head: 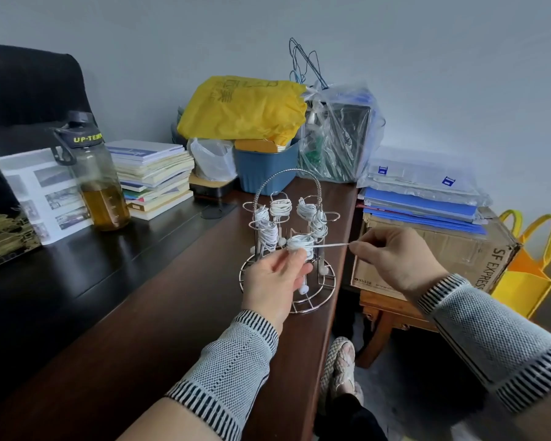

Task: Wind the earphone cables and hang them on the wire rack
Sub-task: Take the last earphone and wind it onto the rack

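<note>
Left hand, centre frame: fingers curled round white earphone bundle, holding it just in front of wire rack on table.
Taut cable tail runs right from bundle.
Right hand, right of centre: fingertips pinch tail end.
Advice: keep tension, lay wraps tight round bundle waist, tuck end, then hang on free hook.
</note>
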{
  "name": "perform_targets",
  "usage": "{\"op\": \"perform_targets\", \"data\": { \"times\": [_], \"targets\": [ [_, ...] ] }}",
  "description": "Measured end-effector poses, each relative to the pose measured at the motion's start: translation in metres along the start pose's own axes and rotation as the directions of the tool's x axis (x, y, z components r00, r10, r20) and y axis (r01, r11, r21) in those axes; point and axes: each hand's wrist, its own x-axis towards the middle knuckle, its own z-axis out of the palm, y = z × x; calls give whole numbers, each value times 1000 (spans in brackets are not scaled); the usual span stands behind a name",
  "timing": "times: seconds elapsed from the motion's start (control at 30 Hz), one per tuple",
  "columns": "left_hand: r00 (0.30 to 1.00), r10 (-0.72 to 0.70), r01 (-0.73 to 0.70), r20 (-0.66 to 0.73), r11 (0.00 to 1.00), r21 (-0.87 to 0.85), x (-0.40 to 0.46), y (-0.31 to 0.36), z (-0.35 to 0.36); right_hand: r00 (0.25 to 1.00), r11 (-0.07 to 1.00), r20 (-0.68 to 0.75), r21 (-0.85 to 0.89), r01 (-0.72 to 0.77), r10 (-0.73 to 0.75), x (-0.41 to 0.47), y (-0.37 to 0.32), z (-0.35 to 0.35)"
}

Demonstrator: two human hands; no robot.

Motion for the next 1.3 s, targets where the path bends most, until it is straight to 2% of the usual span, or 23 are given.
{"op": "perform_targets", "data": {
  "times": [0.3,0.37,0.5,0.6,0.67,0.73,0.87,1.03,1.13,1.3],
  "targets": [
    [998,9,-9,-61,1000,3,2,-1,0,998,998,-31,-39,-55,54,5,-2,2],
    [998,-5,4,-70,1000,-15,2,0,1,998,993,-68,-119,3,-11,11,-12,-1],
    [997,-21,17,-77,999,-47,1,1,2,967,926,-81,-316,206,-243,20,-46,0],
    [997,-26,24,-69,999,-40,0,1,2,943,850,-19,-439,291,-333,25,-64,10],
    [998,-32,30,-60,999,-40,0,1,1,941,791,64,-525,315,-332,28,-74,20],
    [998,-38,35,-48,998,-54,-1,2,0,951,748,137,-590,304,-278,33,-84,28],
    [998,-32,29,-57,998,-53,-1,2,1,966,752,220,-611,247,-138,46,-96,42],
    [997,4,-4,-79,1000,1,1,1,0,942,674,319,-675,301,-102,46,-113,53],
    [996,-1,2,-89,1000,10,3,1,-1,924,592,358,-719,365,-134,36,-115,59],
    [998,-16,18,-62,1000,20,3,3,-2,860,459,414,-728,509,-297,14,-114,54]
  ]
}}
